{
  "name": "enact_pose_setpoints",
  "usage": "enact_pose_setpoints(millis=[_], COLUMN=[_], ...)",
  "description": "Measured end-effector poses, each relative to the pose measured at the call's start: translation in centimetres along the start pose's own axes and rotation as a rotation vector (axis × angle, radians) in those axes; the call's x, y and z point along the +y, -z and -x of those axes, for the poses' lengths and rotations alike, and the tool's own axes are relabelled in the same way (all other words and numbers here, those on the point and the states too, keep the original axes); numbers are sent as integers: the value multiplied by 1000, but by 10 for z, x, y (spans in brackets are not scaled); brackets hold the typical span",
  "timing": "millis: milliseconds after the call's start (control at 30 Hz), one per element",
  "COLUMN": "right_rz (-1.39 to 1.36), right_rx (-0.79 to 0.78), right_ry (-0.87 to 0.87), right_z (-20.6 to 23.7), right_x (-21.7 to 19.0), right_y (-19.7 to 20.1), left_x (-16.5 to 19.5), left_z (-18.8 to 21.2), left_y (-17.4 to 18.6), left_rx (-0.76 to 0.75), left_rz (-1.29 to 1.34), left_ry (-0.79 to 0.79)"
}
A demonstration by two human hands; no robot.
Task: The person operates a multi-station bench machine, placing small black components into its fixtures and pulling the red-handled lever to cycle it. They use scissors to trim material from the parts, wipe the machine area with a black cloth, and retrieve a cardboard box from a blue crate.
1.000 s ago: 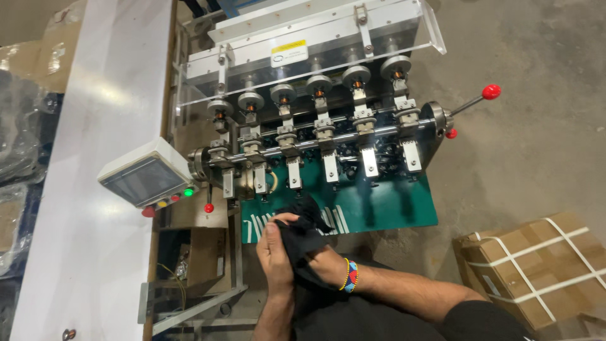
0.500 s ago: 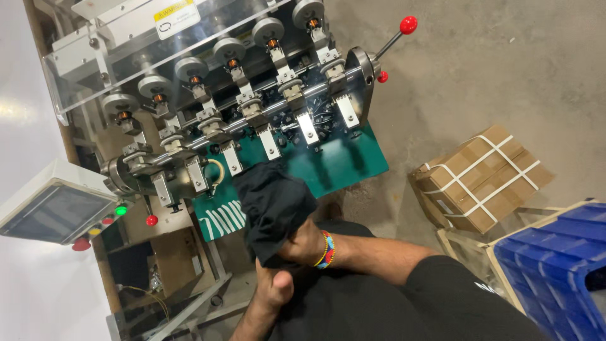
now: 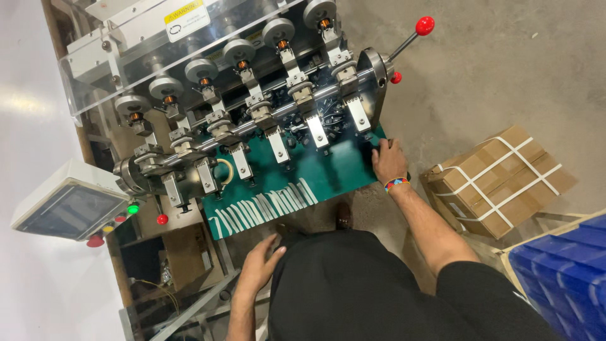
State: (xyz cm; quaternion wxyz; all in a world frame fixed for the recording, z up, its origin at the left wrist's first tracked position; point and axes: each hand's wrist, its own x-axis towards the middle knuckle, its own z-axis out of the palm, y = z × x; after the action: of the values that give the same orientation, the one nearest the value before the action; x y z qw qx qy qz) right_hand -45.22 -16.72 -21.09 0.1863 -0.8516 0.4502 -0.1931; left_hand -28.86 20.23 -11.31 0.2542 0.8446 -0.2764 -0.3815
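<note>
the black cloth held earlier is no longer seen. right hand (image 3: pixel 388 161) is now laid flat, fingers spread, on the green plate (image 3: pixel 328 173) edge; left hand (image 3: pixel 257 268), open and empty, is lowered beside the thigh.

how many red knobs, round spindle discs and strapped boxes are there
red knobs or buttons: 4
round spindle discs: 6
strapped cardboard box: 1
total: 11
</note>
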Motion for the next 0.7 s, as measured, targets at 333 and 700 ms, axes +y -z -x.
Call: enact_pose_setpoints(millis=[333, 700], right_rz=[86, 240], right_rx=[-112, 121], right_ry=[404, 19], right_z=[6, -25], right_x=[-58, 0], right_y=[-48, -44], left_x=[-69, -123], left_z=[12, 97], left_y=[-17, -38], left_rx=[106, 19], left_rz=[11, 388], left_ry=[299, 859])
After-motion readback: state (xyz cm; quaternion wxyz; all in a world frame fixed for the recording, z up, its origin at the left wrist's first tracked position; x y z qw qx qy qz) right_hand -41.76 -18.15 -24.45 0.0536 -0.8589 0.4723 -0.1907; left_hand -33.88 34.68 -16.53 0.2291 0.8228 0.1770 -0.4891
